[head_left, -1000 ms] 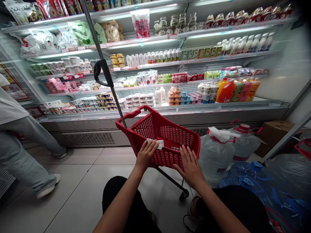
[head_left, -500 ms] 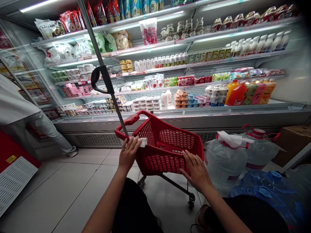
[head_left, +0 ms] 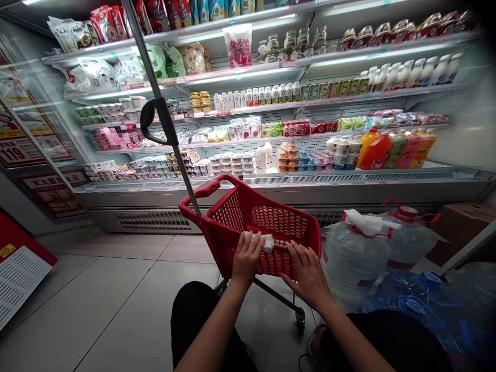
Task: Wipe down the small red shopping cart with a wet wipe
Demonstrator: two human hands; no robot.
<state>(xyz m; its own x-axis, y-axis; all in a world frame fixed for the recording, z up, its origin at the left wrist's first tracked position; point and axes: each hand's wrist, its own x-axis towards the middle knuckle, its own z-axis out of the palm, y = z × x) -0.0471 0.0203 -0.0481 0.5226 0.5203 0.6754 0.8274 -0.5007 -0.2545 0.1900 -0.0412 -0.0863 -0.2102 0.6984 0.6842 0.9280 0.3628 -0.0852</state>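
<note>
In front of me stands a small red plastic shopping cart point(head_left: 220, 243) with a perforated basket and a tall metal pole point(head_left: 149, 67) that carries a black handle loop. My left hand point(head_left: 247, 257) presses a folded white wipe point(head_left: 267, 243) against the near rim of the basket, its fingers lying over the cloth. Farther right on that same rim rests my right hand point(head_left: 306, 268), fingers stretched over the edge and thumb apart, with nothing in it. The two hands are close together but do not touch.
Behind the cart runs a lit refrigerated shelf point(head_left: 155, 195) of dairy goods and drinks. Large clear water bottles point(head_left: 354, 258) and blue ones point(head_left: 411, 299) stand at right beside a cardboard box point(head_left: 463, 222). A red and white unit point(head_left: 23, 279) is at left on the tiled floor.
My left hand has slid the wipe rightward along the near rim, from the pole's base towards my right hand. My right hand stays on the rim. The person at left has gone from view.
</note>
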